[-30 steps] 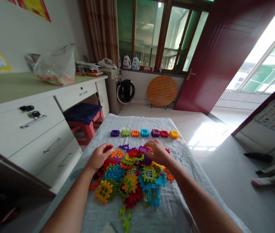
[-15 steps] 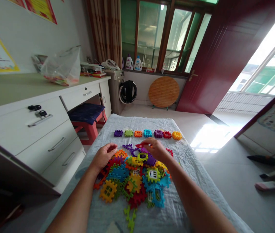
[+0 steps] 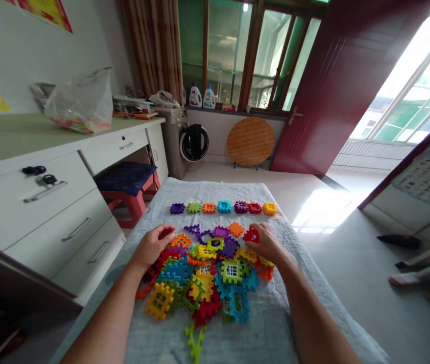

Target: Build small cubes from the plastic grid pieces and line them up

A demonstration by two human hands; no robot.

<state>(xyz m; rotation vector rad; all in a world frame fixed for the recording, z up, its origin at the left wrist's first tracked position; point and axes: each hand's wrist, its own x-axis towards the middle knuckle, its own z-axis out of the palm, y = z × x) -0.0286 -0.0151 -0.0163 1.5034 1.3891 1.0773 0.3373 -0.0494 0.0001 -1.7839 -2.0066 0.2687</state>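
A heap of colourful plastic interlocking tiles [image 3: 177, 270], mostly squares with toothed edges and some with window cut-outs, lies on the cloth-covered table. My right hand [image 3: 270, 245], at the heap's far right, has its fingers closed on a red interlocking tile [image 3: 251, 235]. An orange tile [image 3: 236, 229] and a magenta tile [image 3: 221, 231] lie left of it. At the heap's left edge rests my left hand [image 3: 151, 247], its fingers bent, thumb apart, nothing seen between them. Nearest to it is an orange window tile [image 3: 181, 241]. Behind the heap stretches a row of block pieces, including a blue one [image 3: 224, 207].
The light blue cloth [image 3: 275, 323] covers the table. A white desk with drawers [image 3: 48, 212] and a stool with a dark cushion [image 3: 126, 178] stand at left. Beyond are a washing machine [image 3: 170, 134], a round wooden board [image 3: 251, 141] and a dark red door [image 3: 336, 86].
My right hand has moved right from the heap's back middle, the red tile in its fingers. Orange and magenta tiles now show there. My left hand stays beside the heap; the view has shifted slightly.
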